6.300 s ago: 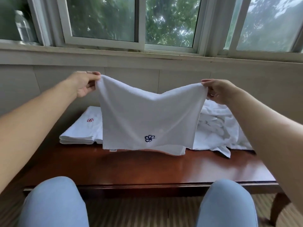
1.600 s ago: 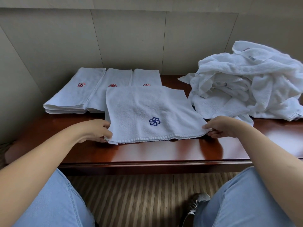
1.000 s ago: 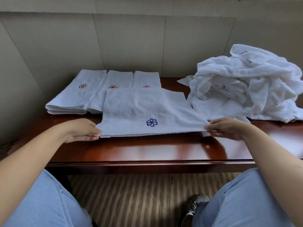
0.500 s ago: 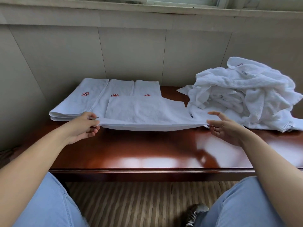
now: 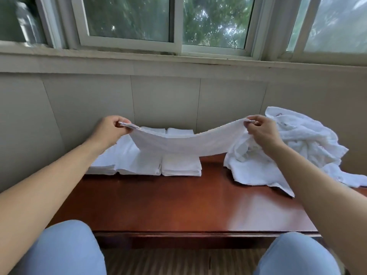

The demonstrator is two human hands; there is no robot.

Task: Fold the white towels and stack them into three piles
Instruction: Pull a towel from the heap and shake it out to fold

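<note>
Grip: my left hand (image 5: 110, 129) and right hand (image 5: 262, 132) each pinch one end of a folded towel (image 5: 186, 144).
Towel: I hold it up in the air; it sags in the middle, over the folded stacks (image 5: 151, 163).
Heap: unfolded towels (image 5: 297, 147) lie on the right of the table (image 5: 178, 207).

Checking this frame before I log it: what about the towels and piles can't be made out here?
- Head view: the held towel hangs in front of the folded piles, so their middles and any emblems are hidden.
- The left forearm covers part of the leftmost pile; towel counts are too fine to read.
- The unfolded heap is cut by the right edge and partly behind the right hand.
- The left hand covers the pinched corner.
</note>
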